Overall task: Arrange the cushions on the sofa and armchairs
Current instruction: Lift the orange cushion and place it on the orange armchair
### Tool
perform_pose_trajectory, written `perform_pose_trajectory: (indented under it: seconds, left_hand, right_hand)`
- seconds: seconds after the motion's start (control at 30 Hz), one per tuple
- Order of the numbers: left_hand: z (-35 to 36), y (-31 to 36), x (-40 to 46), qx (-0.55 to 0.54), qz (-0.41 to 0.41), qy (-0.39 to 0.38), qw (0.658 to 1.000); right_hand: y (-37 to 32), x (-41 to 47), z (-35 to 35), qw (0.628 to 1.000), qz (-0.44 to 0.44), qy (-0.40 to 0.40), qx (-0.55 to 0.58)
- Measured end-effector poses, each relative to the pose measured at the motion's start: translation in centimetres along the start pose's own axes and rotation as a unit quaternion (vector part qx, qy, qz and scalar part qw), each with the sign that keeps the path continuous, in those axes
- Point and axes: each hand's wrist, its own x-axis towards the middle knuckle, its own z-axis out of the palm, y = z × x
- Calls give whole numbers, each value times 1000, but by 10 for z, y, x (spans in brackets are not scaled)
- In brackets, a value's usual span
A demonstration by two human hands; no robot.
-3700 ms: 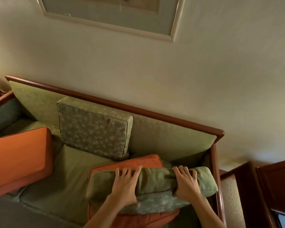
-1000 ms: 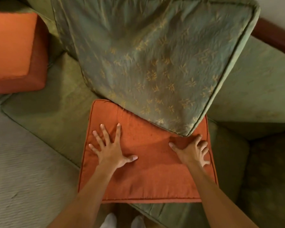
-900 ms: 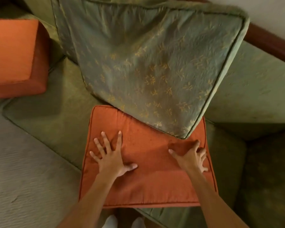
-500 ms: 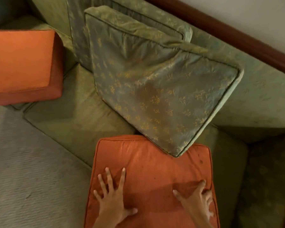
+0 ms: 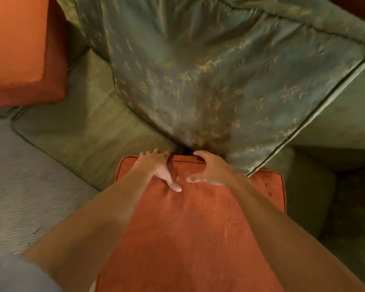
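Grip: left hand (image 5: 156, 165) and right hand (image 5: 211, 167) curled fingers over the orange cushion (image 5: 198, 224)'s far edge.
Cushion: on the sofa (image 5: 89, 131), under both palms.
Risk: lifting could topple the green cushion (image 5: 209, 76), whose corner lay just beyond the fingers.

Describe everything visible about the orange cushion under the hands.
The orange cushion is a flat square pad of plain rust-orange fabric with piped edges and a few dark specks. It lies on the green sofa seat. The left hand and right hand grip its far edge, fingers curled over. A corner of the patterned green cushion overlaps that edge.
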Motion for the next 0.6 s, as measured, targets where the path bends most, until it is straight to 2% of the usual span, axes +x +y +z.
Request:
perform_pose_trajectory:
  seconds: [0.03,0.07,0.1,0.17,0.23,0.37,0.5,0.6]
  left_hand:
    - [0,-5,4,4,4,-6,1000]
    - [0,-6,7,12,11,-10,1000]
    - [-1,-6,8,18,16,-13,1000]
    - [-6,-4,5,19,20,-18,999]
    - [-13,1,-3,20,23,-13,999]
    - [-38,14,-32,45,40,22,998]
    - [-70,25,-93,82,89,116,986]
    - [-101,31,-160,83,151,220,960]
  right_hand:
    - [38,-17,-22,997,72,33,13]
    - [48,-18,-28,989,132,34,-50]
    - [65,-22,-35,985,166,21,-47]
    - [63,-9,-37,984,170,-13,-48]
    - [60,0,-35,981,159,-13,-106]
    - [46,-27,-52,977,163,10,-136]
    - [9,-95,-85,972,138,110,-155]
    - [-25,-172,-102,947,130,244,-162]
